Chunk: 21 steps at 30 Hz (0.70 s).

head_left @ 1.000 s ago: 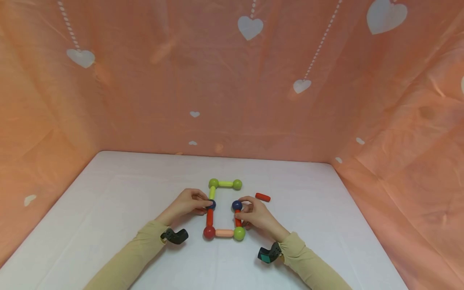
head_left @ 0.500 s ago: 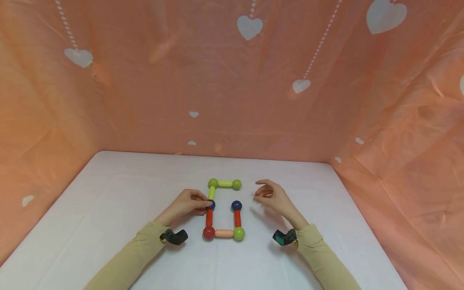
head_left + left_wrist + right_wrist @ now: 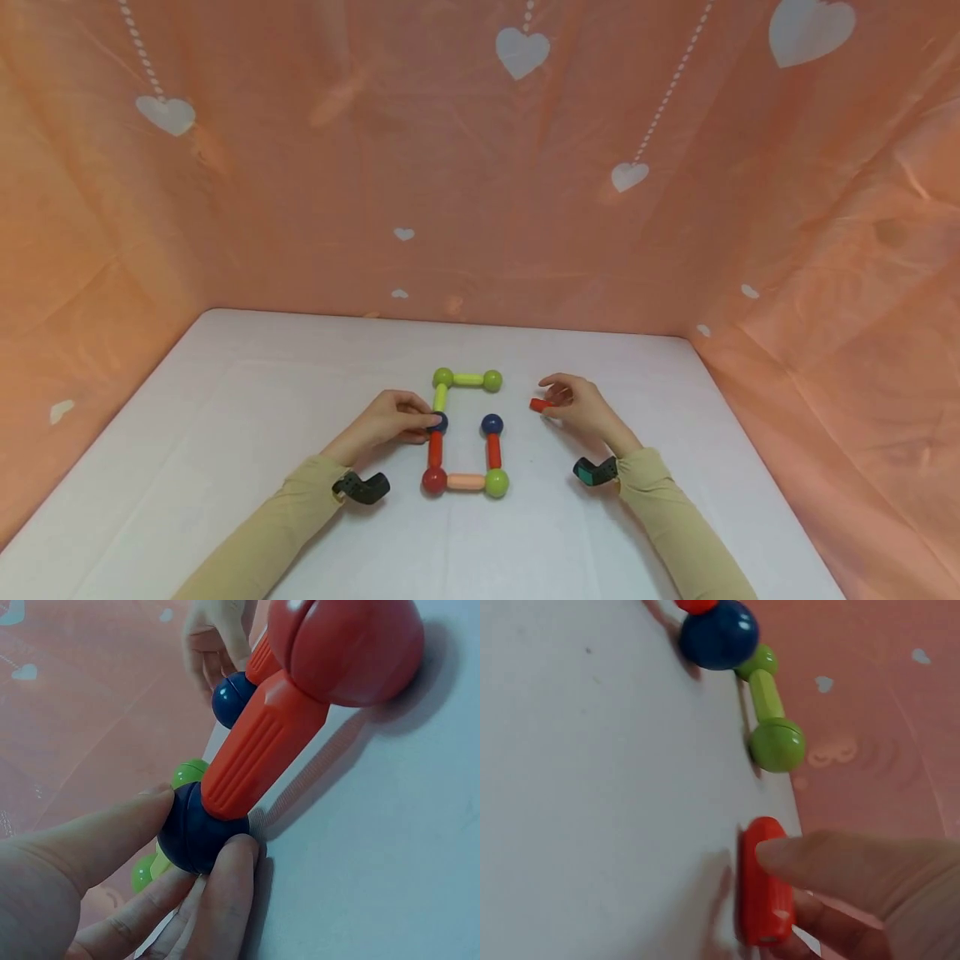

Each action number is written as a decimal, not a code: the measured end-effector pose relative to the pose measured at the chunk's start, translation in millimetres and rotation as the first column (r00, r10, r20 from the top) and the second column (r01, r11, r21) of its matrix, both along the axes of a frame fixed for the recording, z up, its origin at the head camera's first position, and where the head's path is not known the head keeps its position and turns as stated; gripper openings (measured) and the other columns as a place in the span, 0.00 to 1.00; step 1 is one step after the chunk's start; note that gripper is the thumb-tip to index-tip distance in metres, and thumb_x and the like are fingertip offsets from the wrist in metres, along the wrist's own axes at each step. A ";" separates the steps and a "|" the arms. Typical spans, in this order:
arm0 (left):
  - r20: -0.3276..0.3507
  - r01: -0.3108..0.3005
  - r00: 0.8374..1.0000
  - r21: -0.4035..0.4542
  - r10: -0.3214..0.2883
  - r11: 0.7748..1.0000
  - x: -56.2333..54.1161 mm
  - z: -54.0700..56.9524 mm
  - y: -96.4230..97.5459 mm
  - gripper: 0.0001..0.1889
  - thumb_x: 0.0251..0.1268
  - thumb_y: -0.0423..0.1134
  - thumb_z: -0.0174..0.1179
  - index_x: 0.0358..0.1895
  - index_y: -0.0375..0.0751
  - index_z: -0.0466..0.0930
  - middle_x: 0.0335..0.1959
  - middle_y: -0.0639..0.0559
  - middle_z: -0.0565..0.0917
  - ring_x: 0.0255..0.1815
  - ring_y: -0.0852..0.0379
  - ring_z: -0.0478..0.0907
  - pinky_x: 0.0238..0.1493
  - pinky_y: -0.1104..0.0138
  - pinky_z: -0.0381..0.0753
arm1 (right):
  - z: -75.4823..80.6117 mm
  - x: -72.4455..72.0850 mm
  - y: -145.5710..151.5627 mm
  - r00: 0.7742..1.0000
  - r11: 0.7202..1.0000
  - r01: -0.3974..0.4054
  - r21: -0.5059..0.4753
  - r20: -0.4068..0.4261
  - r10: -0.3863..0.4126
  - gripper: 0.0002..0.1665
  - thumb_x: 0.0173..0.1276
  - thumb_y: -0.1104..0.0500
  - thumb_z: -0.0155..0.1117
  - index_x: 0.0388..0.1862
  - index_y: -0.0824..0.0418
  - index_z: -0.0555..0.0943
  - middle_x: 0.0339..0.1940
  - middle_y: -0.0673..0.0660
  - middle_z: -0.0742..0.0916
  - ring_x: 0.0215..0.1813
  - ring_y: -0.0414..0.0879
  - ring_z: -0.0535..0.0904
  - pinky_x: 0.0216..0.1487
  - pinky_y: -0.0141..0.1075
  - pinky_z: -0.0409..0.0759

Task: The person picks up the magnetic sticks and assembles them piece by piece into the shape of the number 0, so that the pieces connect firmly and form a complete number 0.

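My left hand pinches a blue ball between thumb and fingers. That ball joins a red rod running to a red ball and a yellow-green rod leading to a green ball. On the other side, my right hand holds a loose red rod low at the white tabletop, thumb on its near face and fingers behind. Left of that hand, a second blue ball tops another red rod.
A peach rod links the red ball to a near green ball. At the back, a yellow-green rod ends in a green ball. Orange fabric with white hearts walls the white table.
My right hand has left the right-hand red rod and blue ball, moved right and back, and taken hold of the loose red rod. My left hand stays on its blue ball.
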<state>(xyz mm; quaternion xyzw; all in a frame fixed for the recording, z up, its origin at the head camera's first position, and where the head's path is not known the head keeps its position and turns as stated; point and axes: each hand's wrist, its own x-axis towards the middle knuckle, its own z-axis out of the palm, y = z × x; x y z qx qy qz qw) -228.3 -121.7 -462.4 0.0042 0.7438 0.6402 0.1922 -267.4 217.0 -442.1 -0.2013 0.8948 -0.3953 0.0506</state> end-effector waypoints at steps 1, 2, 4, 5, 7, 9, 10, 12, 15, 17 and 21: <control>0.001 0.000 1.000 0.000 0.000 1.000 0.0 0.1 0.2 0.16 0.57 0.36 0.69 0.43 0.28 0.78 0.33 0.43 0.83 0.29 0.54 0.82 0.38 0.62 0.85 | -1.1 0.3 -0.9 1.000 1.000 -0.002 0.016 -0.003 0.002 0.23 0.55 0.69 0.71 0.52 0.66 0.79 0.38 0.56 0.84 0.40 0.49 0.79 0.43 0.40 0.80; 0.000 -0.002 1.000 -0.003 0.002 1.000 0.0 0.5 0.3 0.16 0.57 0.36 0.69 0.42 0.28 0.78 0.32 0.43 0.83 0.29 0.54 0.82 0.38 0.62 0.85 | -2.2 0.6 -1.9 1.000 1.000 -0.003 0.026 -0.008 0.003 0.22 0.55 0.70 0.71 0.51 0.65 0.80 0.38 0.56 0.84 0.40 0.49 0.78 0.42 0.39 0.79; -0.001 -0.004 1.000 -0.005 0.004 1.000 0.0 0.7 0.5 0.16 0.56 0.35 0.69 0.42 0.28 0.78 0.32 0.43 0.83 0.29 0.54 0.82 0.37 0.62 0.85 | -3.8 1.1 -4.0 1.000 0.999 0.002 0.051 -0.027 -0.001 0.21 0.55 0.70 0.71 0.49 0.64 0.81 0.37 0.55 0.84 0.38 0.48 0.78 0.41 0.38 0.79; -0.001 -0.006 1.000 -0.005 0.006 1.000 -0.1 0.7 0.6 0.15 0.56 0.35 0.69 0.42 0.28 0.78 0.32 0.43 0.83 0.28 0.54 0.82 0.37 0.62 0.85 | -4.5 1.1 -4.9 0.999 0.998 0.005 0.058 -0.035 -0.003 0.20 0.55 0.70 0.70 0.49 0.64 0.81 0.36 0.54 0.84 0.38 0.47 0.77 0.40 0.37 0.79; -0.001 -0.005 1.000 -0.007 0.005 1.000 0.0 0.8 0.8 0.15 0.56 0.35 0.69 0.42 0.28 0.78 0.32 0.43 0.83 0.28 0.54 0.82 0.37 0.63 0.85 | -4.3 1.6 -7.1 0.999 0.998 0.009 0.063 -0.043 -0.007 0.19 0.57 0.69 0.69 0.48 0.63 0.81 0.36 0.54 0.83 0.38 0.47 0.77 0.39 0.37 0.78; 0.001 -0.004 1.000 -0.005 0.004 1.000 0.3 0.9 1.0 0.15 0.56 0.35 0.69 0.42 0.28 0.78 0.32 0.43 0.83 0.28 0.54 0.82 0.37 0.63 0.85 | -3.2 1.3 -9.3 0.999 0.999 0.004 0.052 -0.033 -0.003 0.18 0.60 0.68 0.68 0.50 0.62 0.81 0.37 0.54 0.83 0.39 0.47 0.77 0.39 0.36 0.79; 0.001 -0.003 1.000 -0.003 0.003 1.000 0.4 0.8 1.0 0.15 0.56 0.35 0.69 0.42 0.28 0.78 0.32 0.43 0.83 0.28 0.54 0.82 0.37 0.63 0.85 | -2.2 1.1 -10.9 1.000 0.999 0.001 0.035 -0.014 -0.001 0.18 0.62 0.67 0.67 0.52 0.61 0.81 0.39 0.54 0.83 0.40 0.47 0.77 0.39 0.36 0.79; 0.000 -0.003 1.000 -0.002 0.003 1.000 0.9 1.0 0.9 0.16 0.56 0.35 0.69 0.42 0.28 0.78 0.32 0.43 0.83 0.28 0.54 0.82 0.37 0.63 0.85 | 1.1 0.8 -15.1 1.000 1.000 -0.003 -0.006 0.023 0.004 0.19 0.64 0.66 0.65 0.55 0.61 0.79 0.41 0.56 0.83 0.41 0.48 0.78 0.39 0.36 0.80; 0.002 -0.007 1.000 0.002 0.007 1.000 1.1 1.0 0.5 0.16 0.56 0.35 0.69 0.42 0.28 0.78 0.32 0.43 0.83 0.28 0.54 0.82 0.37 0.63 0.85 | 7.2 0.1 -22.9 0.997 0.996 -0.009 -0.084 0.072 0.015 0.20 0.67 0.65 0.62 0.59 0.62 0.77 0.46 0.59 0.82 0.43 0.49 0.79 0.39 0.37 0.82; -0.001 -0.007 1.000 0.006 0.007 1.000 1.0 0.8 -0.1 0.16 0.56 0.35 0.69 0.42 0.28 0.78 0.32 0.43 0.83 0.28 0.54 0.82 0.37 0.63 0.85 | 11.1 0.1 -29.2 0.993 0.987 -0.007 -0.159 0.113 0.025 0.21 0.68 0.66 0.60 0.60 0.64 0.75 0.49 0.62 0.82 0.44 0.51 0.80 0.40 0.41 0.83; 0.005 -0.010 1.000 0.010 0.010 1.000 1.0 0.3 -0.2 0.16 0.56 0.35 0.69 0.42 0.28 0.78 0.33 0.43 0.83 0.28 0.54 0.82 0.37 0.63 0.85 | 14.7 0.9 -43.5 0.982 0.955 0.014 -0.295 0.182 0.042 0.22 0.69 0.66 0.59 0.61 0.68 0.72 0.51 0.67 0.80 0.45 0.56 0.81 0.43 0.48 0.83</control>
